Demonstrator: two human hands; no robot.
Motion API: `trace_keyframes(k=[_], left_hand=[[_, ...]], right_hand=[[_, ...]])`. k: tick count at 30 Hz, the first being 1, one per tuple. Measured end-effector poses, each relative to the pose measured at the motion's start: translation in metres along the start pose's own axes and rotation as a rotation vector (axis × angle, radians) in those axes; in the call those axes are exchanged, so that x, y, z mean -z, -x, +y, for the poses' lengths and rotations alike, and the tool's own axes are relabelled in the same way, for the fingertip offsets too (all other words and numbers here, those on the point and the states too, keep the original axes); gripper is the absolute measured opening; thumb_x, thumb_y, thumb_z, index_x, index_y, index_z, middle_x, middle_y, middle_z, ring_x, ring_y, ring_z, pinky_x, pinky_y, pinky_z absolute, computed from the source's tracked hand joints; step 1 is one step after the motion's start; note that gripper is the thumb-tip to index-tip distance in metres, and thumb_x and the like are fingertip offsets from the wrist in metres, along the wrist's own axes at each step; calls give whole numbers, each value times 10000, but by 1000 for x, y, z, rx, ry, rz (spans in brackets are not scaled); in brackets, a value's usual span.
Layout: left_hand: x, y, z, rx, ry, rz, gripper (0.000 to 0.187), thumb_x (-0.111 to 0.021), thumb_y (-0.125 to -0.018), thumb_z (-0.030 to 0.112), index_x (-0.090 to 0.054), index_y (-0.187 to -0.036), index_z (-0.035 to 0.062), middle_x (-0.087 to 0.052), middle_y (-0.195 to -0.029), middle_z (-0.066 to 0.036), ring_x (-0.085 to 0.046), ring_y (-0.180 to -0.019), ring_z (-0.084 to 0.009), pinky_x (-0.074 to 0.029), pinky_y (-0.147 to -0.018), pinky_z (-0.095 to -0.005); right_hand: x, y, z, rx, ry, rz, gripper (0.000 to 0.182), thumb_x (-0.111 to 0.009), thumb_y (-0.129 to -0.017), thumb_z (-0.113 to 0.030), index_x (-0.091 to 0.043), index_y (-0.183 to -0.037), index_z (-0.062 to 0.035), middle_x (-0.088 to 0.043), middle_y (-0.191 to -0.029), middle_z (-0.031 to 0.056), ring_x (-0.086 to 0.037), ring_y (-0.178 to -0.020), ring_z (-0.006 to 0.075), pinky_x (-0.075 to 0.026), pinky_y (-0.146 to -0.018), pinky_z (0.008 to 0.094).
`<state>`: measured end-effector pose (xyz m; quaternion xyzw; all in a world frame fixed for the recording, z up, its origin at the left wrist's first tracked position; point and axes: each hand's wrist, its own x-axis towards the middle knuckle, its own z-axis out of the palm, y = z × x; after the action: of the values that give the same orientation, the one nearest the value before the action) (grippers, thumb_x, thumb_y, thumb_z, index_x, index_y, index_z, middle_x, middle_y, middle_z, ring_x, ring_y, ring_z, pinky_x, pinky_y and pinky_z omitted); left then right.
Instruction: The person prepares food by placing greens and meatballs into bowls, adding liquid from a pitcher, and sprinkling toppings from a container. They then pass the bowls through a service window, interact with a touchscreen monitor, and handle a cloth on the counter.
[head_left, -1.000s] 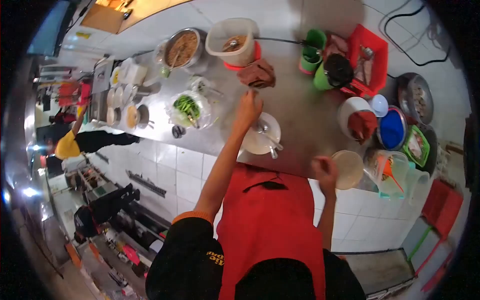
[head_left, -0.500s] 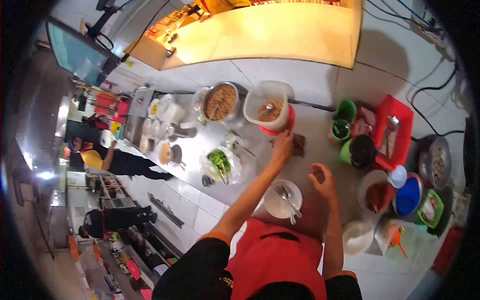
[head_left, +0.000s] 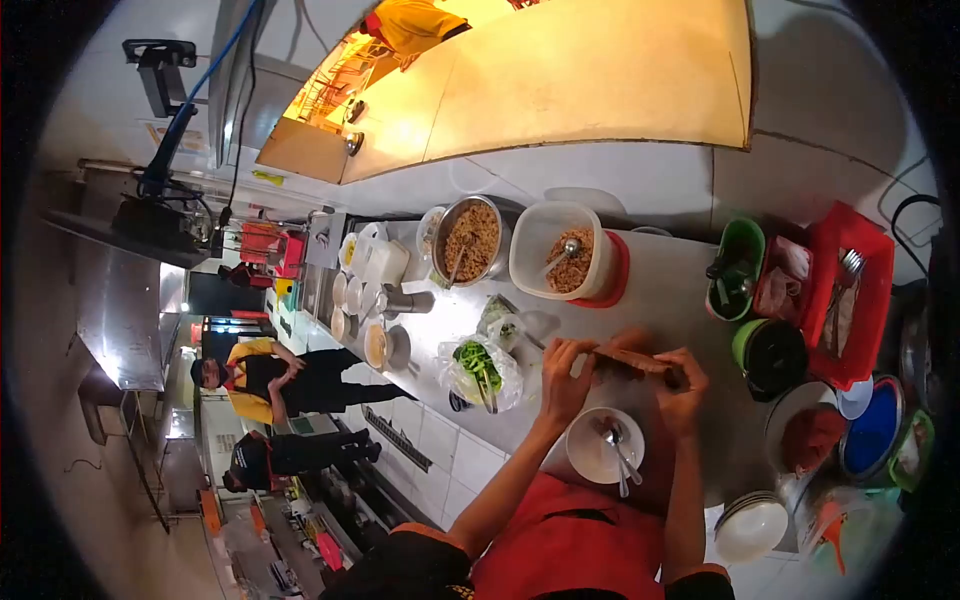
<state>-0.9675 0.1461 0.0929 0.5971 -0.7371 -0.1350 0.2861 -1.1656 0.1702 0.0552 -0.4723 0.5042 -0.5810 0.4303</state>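
Brown cloth [head_left: 632, 357] held just beyond the white bowl [head_left: 588, 457]: left hand [head_left: 566, 384] clamped on its left end, right hand [head_left: 683, 388] on its right. Cutlery [head_left: 629, 468] sits in the bowl, handles toward near rim.

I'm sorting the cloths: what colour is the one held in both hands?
The cloth is reddish brown, as the head view, the only one, shows.

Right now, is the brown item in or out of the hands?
In: the left hand and right hand hold opposite ends of the brown item. Folded or spread: cannot tell.
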Motion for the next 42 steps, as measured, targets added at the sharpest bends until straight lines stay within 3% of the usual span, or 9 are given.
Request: trace_keyframes(k=[8,11,16,19,24,27,31,35,42], left_hand=[[-25,10,9,539,888,24,194,-565,-954,210,-563,-1032,33,-614,-892,-33,-580,-817,-123,-486,-743,-284],[-27,15,9,721,1000,-136,349,-465,-987,384,-527,-1076,52,-585,-923,-2,-558,-853,-96,-477,-753,-269],[-71,14,5,735,1046,0,311,-480,-987,294,-523,-1171,46,-585,-1004,-40,-544,-923,-146,-451,-826,-300],[-85,24,-24,420,276,-461,349,-469,-976,278,-511,-1219,30,-593,-1074,-99,-552,-1004,-193,-442,-861,-311],[-94,3,-59,1166,1300,-1013,538,-476,-924,396,-456,-1292,4,-472,-1349,-172,-457,-1241,-286,-392,-976,-367],[-117,32,-5,526,786,-215,583,-489,-909,446,-451,-1305,20,-562,-1260,-164,-546,-1149,-307,-461,-896,-386],[-138,47,-54,200,548,-364,535,-448,-935,319,-341,-1379,40,-437,-1357,-225,-503,-1169,-376,-423,-946,-432],[-97,-4,-12,444,292,-853,500,-370,-965,357,-393,-1351,39,-441,-1360,-231,-499,-1186,-367,-427,-942,-426],[-103,1,-2,1055,821,-436,459,-315,-978,332,-513,-1230,4,-582,-1175,-244,-537,-1106,-401,-398,-923,-437]], right_hand=[[21,-19,-37,-15,-105,-633,324,-694,-817,-192,-611,-1066,-3,-577,-1125,118,-576,-1017,238,-437,-906,356],[7,-23,-31,11,-228,-253,556,-620,-857,-424,-552,-1184,20,-518,-1248,153,-511,-1146,272,-349,-1023,386],[-54,1,-11,-31,221,-399,772,-285,-942,-595,-176,-1486,-58,-89,-1547,196,-88,-1433,341,-115,-1140,466],[-68,8,-8,-104,109,-408,825,-174,-918,-660,-195,-1482,-58,-111,-1541,202,-104,-1429,348,-88,-1144,447],[-53,-15,-1,-147,14,-197,894,-103,-880,-715,-203,-1482,-61,-174,-1540,158,-118,-1430,337,-35,-1134,485],[-60,3,52,189,282,-266,873,-81,-894,-692,-209,-1479,-57,-194,-1538,144,-126,-1431,319,-32,-1132,495],[-75,5,31,-52,380,-341,801,-57,-933,-621,-215,-1474,-53,-193,-1533,164,-129,-1425,342,-46,-1130,505],[-67,11,10,-60,387,-372,781,-66,-950,-587,-210,-1465,-18,-190,-1513,228,-142,-1412,374,-61,-1130,497],[-50,37,9,-205,248,-458,697,-195,-988,-490,-276,-1424,48,-309,-1451,246,-286,-1356,368,-187,-1117,428]])
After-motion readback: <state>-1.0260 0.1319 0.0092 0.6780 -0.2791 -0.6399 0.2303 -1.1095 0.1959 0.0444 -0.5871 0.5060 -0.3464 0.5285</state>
